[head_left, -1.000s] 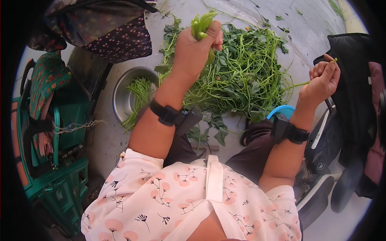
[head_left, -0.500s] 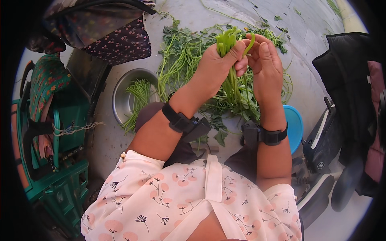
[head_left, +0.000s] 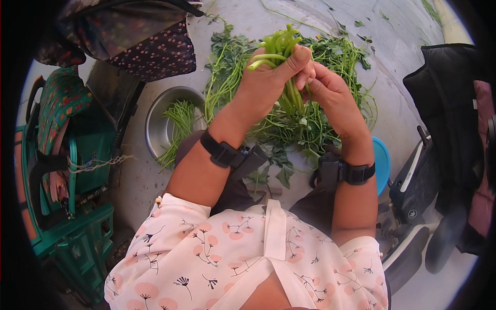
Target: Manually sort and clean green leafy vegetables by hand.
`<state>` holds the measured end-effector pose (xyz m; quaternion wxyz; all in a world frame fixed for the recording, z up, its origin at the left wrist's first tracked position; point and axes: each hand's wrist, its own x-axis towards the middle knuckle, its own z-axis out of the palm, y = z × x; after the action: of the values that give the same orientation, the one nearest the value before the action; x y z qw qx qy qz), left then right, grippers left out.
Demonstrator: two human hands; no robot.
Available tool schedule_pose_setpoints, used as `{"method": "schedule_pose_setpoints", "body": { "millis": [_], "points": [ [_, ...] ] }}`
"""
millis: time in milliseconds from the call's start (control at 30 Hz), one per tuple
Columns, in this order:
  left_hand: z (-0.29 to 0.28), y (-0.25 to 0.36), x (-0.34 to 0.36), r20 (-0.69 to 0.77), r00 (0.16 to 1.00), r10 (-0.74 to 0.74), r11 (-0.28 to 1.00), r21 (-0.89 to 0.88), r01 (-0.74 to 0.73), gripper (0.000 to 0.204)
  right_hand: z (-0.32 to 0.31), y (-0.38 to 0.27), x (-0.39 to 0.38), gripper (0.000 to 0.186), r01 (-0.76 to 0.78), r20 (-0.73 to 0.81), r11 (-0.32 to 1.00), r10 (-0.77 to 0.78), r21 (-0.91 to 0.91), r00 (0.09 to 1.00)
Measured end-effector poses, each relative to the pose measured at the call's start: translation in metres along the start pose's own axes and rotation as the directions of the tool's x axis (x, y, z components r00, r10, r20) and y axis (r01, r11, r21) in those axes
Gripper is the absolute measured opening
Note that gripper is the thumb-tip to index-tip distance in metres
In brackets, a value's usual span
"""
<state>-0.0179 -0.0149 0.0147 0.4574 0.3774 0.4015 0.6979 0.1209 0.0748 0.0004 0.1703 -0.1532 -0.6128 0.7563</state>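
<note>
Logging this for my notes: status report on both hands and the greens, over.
Left hand shut on bundle of green stems. Right hand fingers pinch the same stems lower down. Leafy pile beneath; steel bowl left. Nothing blocking.

A pale grey concrete floor [head_left: 398, 46] carries everything; directly beneath and beyond the hands [head_left: 294, 82] lies a loose heap of leafy green stalks [head_left: 330, 62], spread flat on the bare concrete, with a few stray leaves [head_left: 281, 173] fallen nearer the person; to the left of the hands stands a round steel bowl [head_left: 155, 129], holding a small bunch of trimmed green stems [head_left: 181, 121] that droop over its near rim onto the floor; to the right of the hands, close by the right wrist, the edge of a blue round lid [head_left: 381, 163] rests on the floor; farther left a green plastic crate [head_left: 82, 232] stands.
</note>
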Motion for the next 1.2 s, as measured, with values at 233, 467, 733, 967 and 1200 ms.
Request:
{"method": "schedule_pose_setpoints", "body": {
  "millis": [233, 467, 733, 967, 1200],
  "points": [
    [-0.002, 0.024, 0.0, 0.179, 0.981, 0.079, 0.937, 0.323, -0.134, 0.032, 0.005, -0.004, -0.005, 0.022, -0.127, 0.085, 0.99, 0.122, 0.06, 0.989],
    [-0.005, 0.028, -0.001, 0.222, 0.971, -0.084, 0.995, 0.068, 0.07, 0.026, 0.009, -0.007, -0.004, 0.019, -0.059, 0.024, 0.992, 0.057, 0.114, 0.998],
    [-0.012, 0.012, 0.0, 0.214, 0.977, -0.016, 0.969, 0.242, -0.037, 0.019, 0.01, 0.0, 0.002, 0.015, 0.196, -0.181, 0.979, -0.202, -0.048, 0.963],
    [-0.002, 0.021, -0.002, 0.055, 0.998, 0.006, 0.972, 0.234, -0.018, 0.022, 0.008, -0.002, 0.0, 0.015, 0.186, -0.293, 0.981, -0.194, -0.055, 0.936],
    [-0.01, 0.011, 0.003, 0.021, 0.999, 0.049, 0.994, 0.094, -0.051, 0.025, 0.016, -0.012, 0.0, 0.026, 0.109, -0.252, 0.983, -0.069, 0.146, 0.965]
  ]
}}
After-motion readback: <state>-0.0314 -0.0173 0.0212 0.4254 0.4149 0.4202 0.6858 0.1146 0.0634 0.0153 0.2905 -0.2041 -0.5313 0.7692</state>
